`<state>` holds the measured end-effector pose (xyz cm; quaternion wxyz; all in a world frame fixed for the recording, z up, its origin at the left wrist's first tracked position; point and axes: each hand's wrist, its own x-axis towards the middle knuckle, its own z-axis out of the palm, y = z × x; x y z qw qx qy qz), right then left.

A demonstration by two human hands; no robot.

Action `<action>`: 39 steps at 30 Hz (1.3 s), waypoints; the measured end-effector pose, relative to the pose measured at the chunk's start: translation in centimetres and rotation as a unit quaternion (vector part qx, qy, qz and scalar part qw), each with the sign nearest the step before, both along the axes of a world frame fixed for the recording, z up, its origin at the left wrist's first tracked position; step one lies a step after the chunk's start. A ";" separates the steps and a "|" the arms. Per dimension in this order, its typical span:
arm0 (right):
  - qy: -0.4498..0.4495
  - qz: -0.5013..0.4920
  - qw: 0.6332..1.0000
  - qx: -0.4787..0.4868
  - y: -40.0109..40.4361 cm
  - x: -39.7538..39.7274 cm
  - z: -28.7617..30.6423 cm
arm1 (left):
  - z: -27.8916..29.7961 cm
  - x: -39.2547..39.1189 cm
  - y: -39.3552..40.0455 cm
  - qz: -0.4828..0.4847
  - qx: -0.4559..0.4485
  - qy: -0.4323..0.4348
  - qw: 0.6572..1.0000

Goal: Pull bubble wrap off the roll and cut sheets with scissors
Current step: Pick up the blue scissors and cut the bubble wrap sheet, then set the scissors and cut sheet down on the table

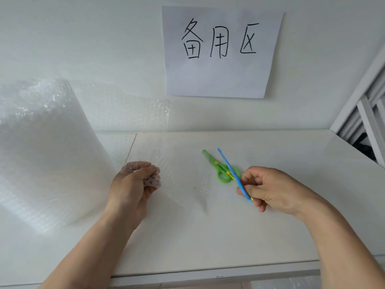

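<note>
Your left hand (133, 182) pinches the clear, limp bubble wrap sheet (183, 197) at its edge; your right hand (268, 187) grasps slim blue plastic scissors (233, 174); light, slippery film probably needs tension.

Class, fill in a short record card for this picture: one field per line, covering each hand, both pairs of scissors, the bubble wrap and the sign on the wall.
left hand: grips the edge of the bubble wrap sheet
right hand: holds the blue scissors, tips pointing away
green scissors: lying on the table, partly under the blue pair
bubble wrap roll: at the left, its sheet drawn across the table
sign: white paper on the wall, handwritten characters
</note>
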<state>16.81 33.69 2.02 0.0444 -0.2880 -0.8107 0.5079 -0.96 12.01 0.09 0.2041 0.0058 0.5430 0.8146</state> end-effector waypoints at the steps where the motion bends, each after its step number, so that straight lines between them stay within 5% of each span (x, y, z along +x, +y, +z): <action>1: 0.003 -0.002 1.000 0.003 0.0 -0.1 -0.1 | 0.0 0.0 0.0 0.001 -0.001 0.001 1.000; 18: 0.024 -0.123 0.974 0.189 -0.7 -0.9 -2.1 | 0.1 0.2 -0.1 -0.011 -0.006 0.010 1.000; 33: 0.046 -0.069 0.932 0.353 -3.3 -1.0 -1.4 | 0.3 -0.3 -0.6 -0.057 -0.011 -0.027 0.998; 39: 0.072 0.049 0.922 0.378 -4.7 -1.9 -2.0 | 0.5 0.2 -0.7 -0.069 -0.009 -0.047 0.996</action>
